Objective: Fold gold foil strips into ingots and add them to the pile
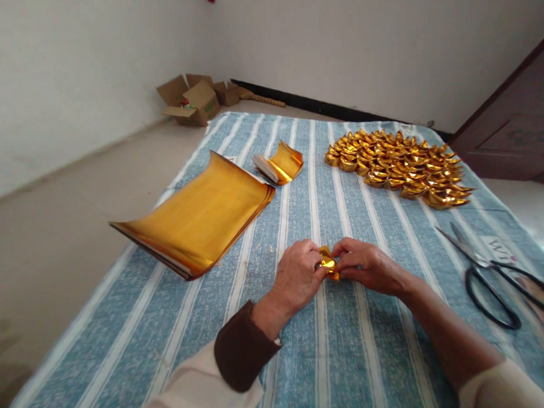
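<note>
Between my two hands is a small piece of gold foil paper point(328, 263), partly folded, just above or on the striped cloth. My left hand point(300, 273) pinches its left side, fingers closed. On its right side my right hand point(367, 264) grips it between thumb and fingers. The fingertips hide part of the paper. Beyond my left hand lies a stack of large gold foil sheets point(207, 208) with curled edges. A smaller stack of gold foil paper point(288, 162) rests behind it. Folded gold paper ingots point(395, 164) sit in a dense cluster at the back right.
Large scissors point(483, 264) with black handles lie partly open on the right of the blue-and-white striped cloth point(296, 215). Past the far left corner, an open cardboard box point(194, 100) stands on the floor. A dark reddish door point(517, 118) is at the right.
</note>
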Demonstrator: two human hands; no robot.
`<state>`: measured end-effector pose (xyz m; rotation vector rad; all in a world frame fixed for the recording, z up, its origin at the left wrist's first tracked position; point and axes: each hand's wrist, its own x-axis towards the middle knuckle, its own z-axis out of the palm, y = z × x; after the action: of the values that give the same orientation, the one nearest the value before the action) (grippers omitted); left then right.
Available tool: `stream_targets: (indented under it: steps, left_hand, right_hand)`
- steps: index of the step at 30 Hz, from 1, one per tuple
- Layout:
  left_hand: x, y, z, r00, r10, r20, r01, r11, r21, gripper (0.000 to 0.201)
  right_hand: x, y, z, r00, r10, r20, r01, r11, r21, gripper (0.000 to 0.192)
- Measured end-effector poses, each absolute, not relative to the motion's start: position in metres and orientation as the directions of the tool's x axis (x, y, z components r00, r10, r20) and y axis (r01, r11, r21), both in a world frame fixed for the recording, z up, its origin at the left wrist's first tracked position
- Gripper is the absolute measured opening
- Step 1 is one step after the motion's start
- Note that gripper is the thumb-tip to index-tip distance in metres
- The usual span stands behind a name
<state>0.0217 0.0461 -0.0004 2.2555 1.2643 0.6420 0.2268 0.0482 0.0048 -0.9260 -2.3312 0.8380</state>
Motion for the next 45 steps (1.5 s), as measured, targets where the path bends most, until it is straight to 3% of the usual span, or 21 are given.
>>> stream_targets:
  steps: [14, 25, 31, 37, 45]
  left_hand:
    - [0.017, 0.049, 0.003, 0.511, 0.845, 0.158, 0.581, -0.475, 0.66, 0.006]
    - [0.016, 0.05, 0.003, 0.501, 0.854, 0.141, 0.557, -0.442, 0.703, 0.006]
    - [0.015, 0.051, 0.006, 0.492, 0.862, 0.12, 0.574, -0.425, 0.7, 0.008]
    - [0.013, 0.051, 0.008, 0.505, 0.857, 0.104, 0.566, -0.42, 0.71, 0.023]
    - [0.013, 0.057, 0.002, 0.491, 0.86, 0.14, 0.557, -0.434, 0.708, 0.018]
  right_hand:
    - [0.217, 0.051, 0.003, -0.494, 0.867, 0.056, 0.535, 0.355, -0.767, 0.014]
    - [0.203, 0.044, 0.001, -0.323, 0.945, 0.051, 0.656, 0.262, -0.708, 0.02]
    - [0.199, 0.044, 0.001, -0.28, 0.96, 0.022, 0.69, 0.217, -0.691, 0.026]
    - [0.197, 0.043, 0.004, -0.252, 0.968, 0.005, 0.7, 0.185, -0.69, 0.024]
    - [0.195, 0.043, 0.001, -0.246, 0.969, 0.033, 0.716, 0.205, -0.667, 0.022]
